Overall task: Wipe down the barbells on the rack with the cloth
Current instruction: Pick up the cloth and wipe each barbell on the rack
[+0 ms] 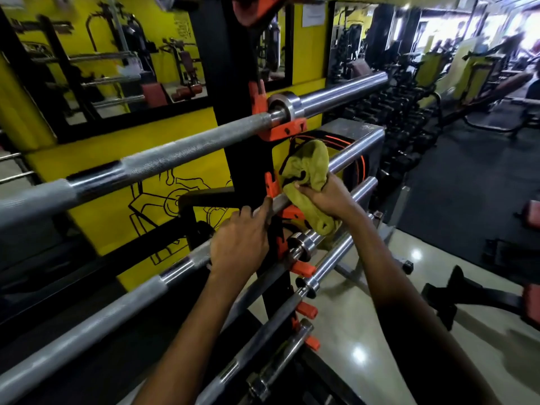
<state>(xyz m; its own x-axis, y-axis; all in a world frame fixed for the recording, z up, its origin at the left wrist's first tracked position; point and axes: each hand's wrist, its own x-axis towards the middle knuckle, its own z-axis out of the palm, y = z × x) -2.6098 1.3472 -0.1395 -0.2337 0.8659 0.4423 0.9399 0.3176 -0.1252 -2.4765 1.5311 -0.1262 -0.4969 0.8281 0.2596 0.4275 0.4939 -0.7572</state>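
No legible text anywhere. Paper notice (314,14) on yellow wall (309,54): print too blurred to read.

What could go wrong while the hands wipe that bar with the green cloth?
The left hand grips the barbell right beside an orange hook, so fingers might get pinched if it rolls. The cloth in the right hand hangs loose near that hook and could snag.

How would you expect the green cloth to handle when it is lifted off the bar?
Probably floppy: the cloth bunches and drapes over the barbell. Likely light, since the right hand holds it alone.
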